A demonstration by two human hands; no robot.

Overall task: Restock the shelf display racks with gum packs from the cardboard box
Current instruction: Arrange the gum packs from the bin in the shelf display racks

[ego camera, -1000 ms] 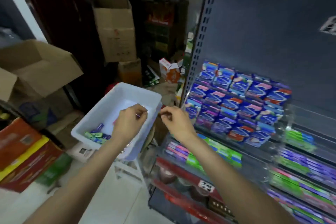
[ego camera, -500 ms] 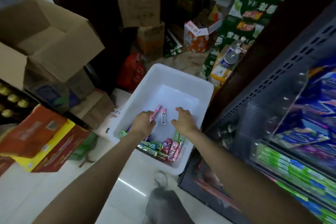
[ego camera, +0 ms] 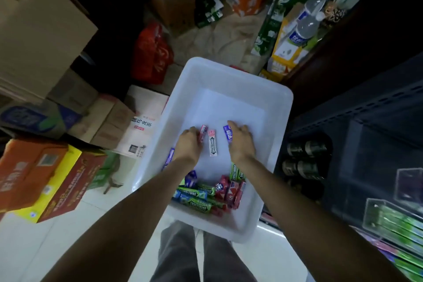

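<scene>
Pinching pink pack (ego camera: 202, 133), left hand (ego camera: 189, 144); right hand (ego camera: 240, 142) purple pack (ego camera: 228, 133).

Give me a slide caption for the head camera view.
Both hands pick gum packs from a white plastic bin.

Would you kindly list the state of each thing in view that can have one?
left hand: holds a pink gum pack
right hand: holds a purple gum pack
white Doublemint pack: lying flat between the hands
white tub: open, loose packs heaped at its near end
water bottle: capped
clear display rack: partly stocked with green packs
</scene>
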